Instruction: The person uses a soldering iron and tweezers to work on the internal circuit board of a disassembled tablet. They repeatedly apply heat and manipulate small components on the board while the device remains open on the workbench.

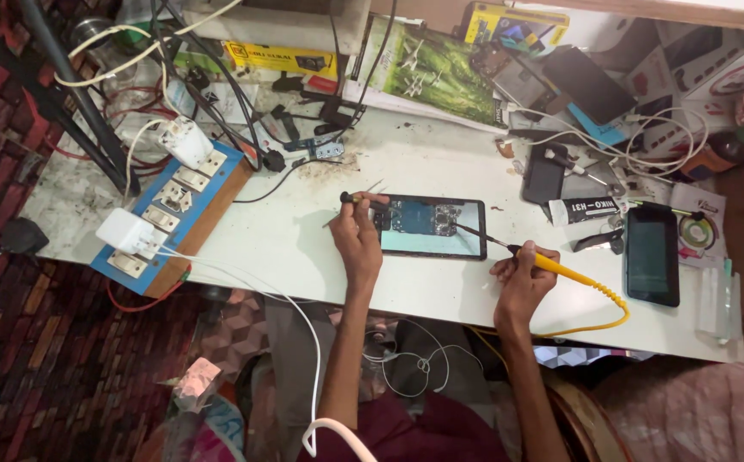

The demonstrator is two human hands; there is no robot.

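Opened phone lying flat on the white worktable, back cover off so you can see the blue-ish board and metal shields inside. It sits pretty much in the middle of the table, long side running left to right.

Left hand rests at the phone's left end, fingers curled closed around a thin pair of tweezers (or some slim dark-tipped tool, hard to tell at this size), with the tip up by the phone's top left corner. Right hand is just off the phone's lower right corner, closed in a pen grip on a soldering iron with a yellow handle. Its dark tip reaches across onto the exposed insides, near the right part of the board. The iron's yellow cord loops off the table's front edge.

Around it: a blue and wood switchboard with white sockets on the left, with white chargers plugged in and a white cable trailing down toward the person's lap. On the right, a second dark phone lies face up, well apart from the opened one, and a black and white glue tube lies between them, nearer the back. The back of the table is a pile of boxes, cables and loose parts.
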